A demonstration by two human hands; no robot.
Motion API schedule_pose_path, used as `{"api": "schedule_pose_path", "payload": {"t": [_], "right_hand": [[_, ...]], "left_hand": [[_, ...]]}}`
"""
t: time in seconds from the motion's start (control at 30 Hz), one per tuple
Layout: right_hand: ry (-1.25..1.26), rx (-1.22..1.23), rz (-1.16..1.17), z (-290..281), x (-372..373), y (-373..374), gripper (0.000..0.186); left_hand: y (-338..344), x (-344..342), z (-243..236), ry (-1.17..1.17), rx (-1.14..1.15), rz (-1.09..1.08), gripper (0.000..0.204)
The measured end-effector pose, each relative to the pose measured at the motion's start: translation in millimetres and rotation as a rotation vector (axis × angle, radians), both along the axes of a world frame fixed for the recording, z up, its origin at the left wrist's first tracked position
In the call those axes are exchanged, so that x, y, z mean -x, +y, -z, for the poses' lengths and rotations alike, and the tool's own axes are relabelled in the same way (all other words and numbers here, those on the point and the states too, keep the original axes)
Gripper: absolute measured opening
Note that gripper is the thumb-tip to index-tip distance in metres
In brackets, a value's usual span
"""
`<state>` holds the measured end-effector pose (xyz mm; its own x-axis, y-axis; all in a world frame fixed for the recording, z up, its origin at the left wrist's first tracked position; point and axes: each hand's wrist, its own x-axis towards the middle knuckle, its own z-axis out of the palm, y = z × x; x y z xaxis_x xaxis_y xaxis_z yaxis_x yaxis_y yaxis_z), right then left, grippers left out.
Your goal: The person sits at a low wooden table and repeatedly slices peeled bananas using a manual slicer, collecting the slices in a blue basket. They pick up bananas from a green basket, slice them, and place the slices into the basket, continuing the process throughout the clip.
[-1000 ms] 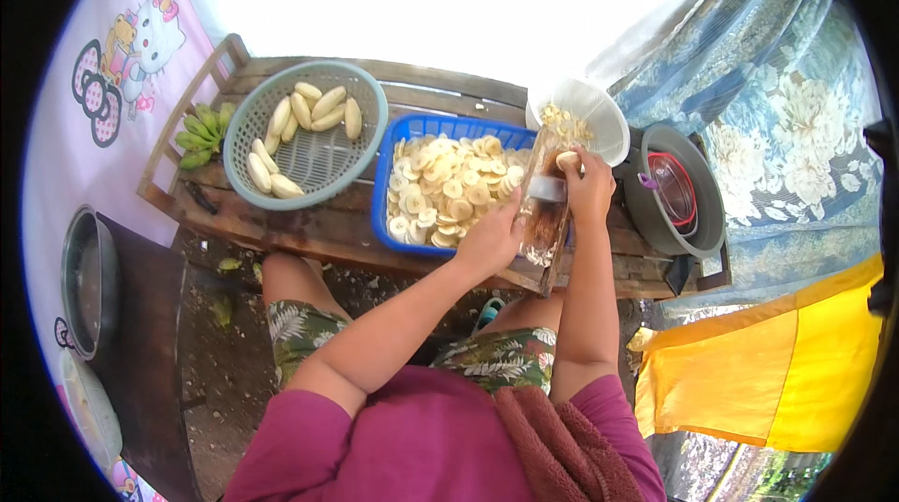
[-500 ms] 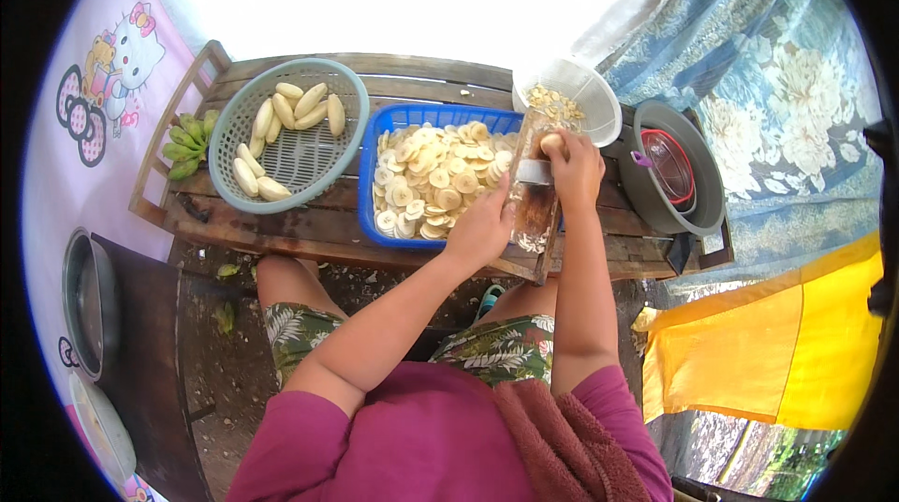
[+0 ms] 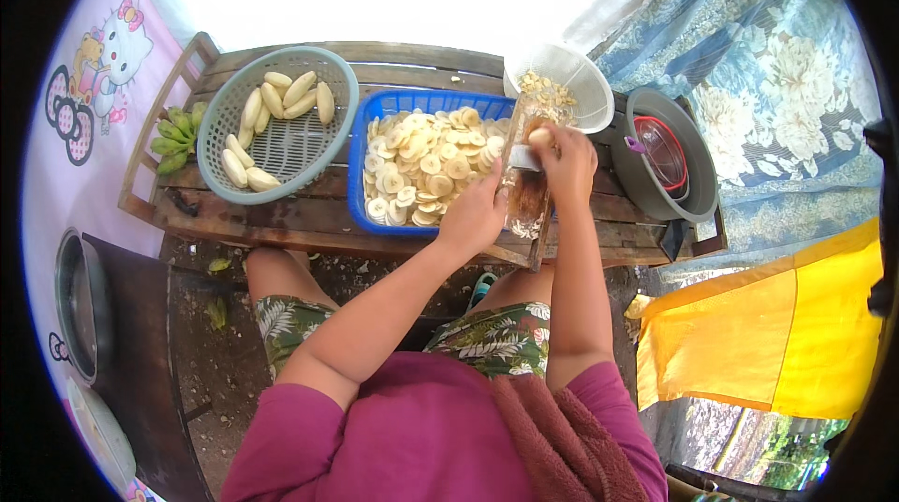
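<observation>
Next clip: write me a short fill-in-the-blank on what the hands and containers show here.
1. The right hand presses a peeled banana piece onto the slicer board, which the ____ hand steadies.
2. The banana slices lie in a ____ rectangular basket.
3. The whole peeled bananas lie in a ____ grey-green basket.
4. The unpeeled green bananas lie at the bench's ____ end.

Missing words: left; blue; round; left

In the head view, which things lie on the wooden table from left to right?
Green bananas → grey-green basket of peeled bananas → blue tray of banana slices → slicer board under the hands → dark pot.
</observation>
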<state>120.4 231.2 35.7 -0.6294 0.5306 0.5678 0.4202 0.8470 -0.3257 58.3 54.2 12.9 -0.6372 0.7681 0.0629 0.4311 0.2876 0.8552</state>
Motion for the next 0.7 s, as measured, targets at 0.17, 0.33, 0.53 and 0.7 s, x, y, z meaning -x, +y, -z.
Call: {"api": "schedule_pose_path", "payload": {"t": [0.17,0.33,0.53,0.7], "right_hand": [[0.004,0.031,-0.008,-6,-5,-7,0.031],[-0.144,0.091,-0.009,3,-63,-77,0.032],[0.028,0.036,-0.014,0,7,0,0.030],[-0.007,0.018,-0.027,-1,-9,-21,0.031]], "left_hand": [[-2,1,-5,0.017,0.034,-0.002,0.055],[-1,0,1,0.028,-0.012,0.000,0.054],[-2,-2,-2,-0.005,-0.033,-0.004,0.053],[-2,1,1,0.041,-0.028,0.007,0.054]]}}
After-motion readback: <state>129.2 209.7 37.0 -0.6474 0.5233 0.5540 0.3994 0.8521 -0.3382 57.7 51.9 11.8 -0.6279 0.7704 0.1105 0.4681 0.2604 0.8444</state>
